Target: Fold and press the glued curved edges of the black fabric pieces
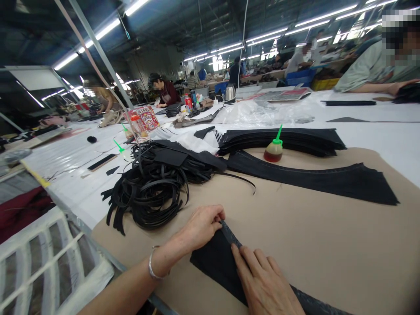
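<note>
A long black fabric panel (219, 258) lies on the tan board (295, 227) in front of me. My left hand (205, 225) pinches the panel's upper corner, where a narrow strip runs along the edge. Flat on the same panel, just right of that corner, rests my right hand (267, 280) with its fingers stretched along the edge. Beyond my hands is a similar black panel (311, 177). Behind it stands a squeeze bottle (273, 151) with a green nozzle and reddish-brown liquid, beside a stack of black panels (282, 139).
A heap of coiled black strips (157, 188) lies left of my hands. Clear plastic sheeting (259, 113) is spread further back on the white table. A white slatted chair (42, 262) stands at the lower left. Several people work at the tables beyond.
</note>
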Available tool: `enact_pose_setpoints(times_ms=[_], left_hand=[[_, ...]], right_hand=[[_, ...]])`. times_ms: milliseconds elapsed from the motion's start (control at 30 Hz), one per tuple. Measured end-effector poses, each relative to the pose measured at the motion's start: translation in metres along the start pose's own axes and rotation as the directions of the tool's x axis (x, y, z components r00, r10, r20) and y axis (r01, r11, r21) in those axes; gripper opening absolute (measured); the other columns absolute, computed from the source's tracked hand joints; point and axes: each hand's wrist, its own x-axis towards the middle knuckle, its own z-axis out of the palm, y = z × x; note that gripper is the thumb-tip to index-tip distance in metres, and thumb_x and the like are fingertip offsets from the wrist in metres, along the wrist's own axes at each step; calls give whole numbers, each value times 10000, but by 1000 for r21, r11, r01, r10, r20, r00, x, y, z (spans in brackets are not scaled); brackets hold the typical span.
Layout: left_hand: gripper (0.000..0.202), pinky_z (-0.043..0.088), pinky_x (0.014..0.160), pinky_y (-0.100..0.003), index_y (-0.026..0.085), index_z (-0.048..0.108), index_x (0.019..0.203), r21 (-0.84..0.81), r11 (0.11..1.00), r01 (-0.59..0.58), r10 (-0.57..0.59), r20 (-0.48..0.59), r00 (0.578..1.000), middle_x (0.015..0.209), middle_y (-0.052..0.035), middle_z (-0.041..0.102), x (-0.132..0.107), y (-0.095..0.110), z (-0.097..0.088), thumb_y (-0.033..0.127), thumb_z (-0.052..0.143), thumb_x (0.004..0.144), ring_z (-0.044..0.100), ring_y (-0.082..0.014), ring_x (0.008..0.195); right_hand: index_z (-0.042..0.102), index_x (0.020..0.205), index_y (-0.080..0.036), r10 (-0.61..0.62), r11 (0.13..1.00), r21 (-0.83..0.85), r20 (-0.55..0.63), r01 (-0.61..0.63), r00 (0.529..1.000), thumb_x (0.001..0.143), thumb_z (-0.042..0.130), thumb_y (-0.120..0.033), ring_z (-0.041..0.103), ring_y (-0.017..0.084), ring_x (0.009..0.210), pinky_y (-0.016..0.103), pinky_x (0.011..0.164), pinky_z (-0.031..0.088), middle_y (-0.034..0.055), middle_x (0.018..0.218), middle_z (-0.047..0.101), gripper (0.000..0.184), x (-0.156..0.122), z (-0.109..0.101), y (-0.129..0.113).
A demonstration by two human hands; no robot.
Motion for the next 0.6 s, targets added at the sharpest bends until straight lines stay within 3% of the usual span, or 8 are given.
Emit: enact_pose_setpoints(times_ms=[367, 600], left_hand=[[169, 363, 571, -202, 204, 570, 837, -68, 997, 31, -31, -8, 999, 676, 70, 569, 4, -7, 2, 96, 652, 736, 534, -103, 633], [119, 423, 681, -219, 190, 547, 831, -90, 994, -55, 42, -132, 990, 801, 33, 577, -8, -11, 4, 106, 627, 805, 545, -117, 751]], right_hand=[[620, 1101, -145, -15, 1000, 10, 18, 15, 1000, 738, 540, -134, 471, 192, 756, 372, 642, 309, 38, 908, 603, 372, 1, 3, -1], [605, 1109, -137, 38, 998, 41, 10, -38, 999, 843, 502, -182, 477, 183, 721, 374, 630, 292, 17, 815, 584, 289, 3, 4, -4]])
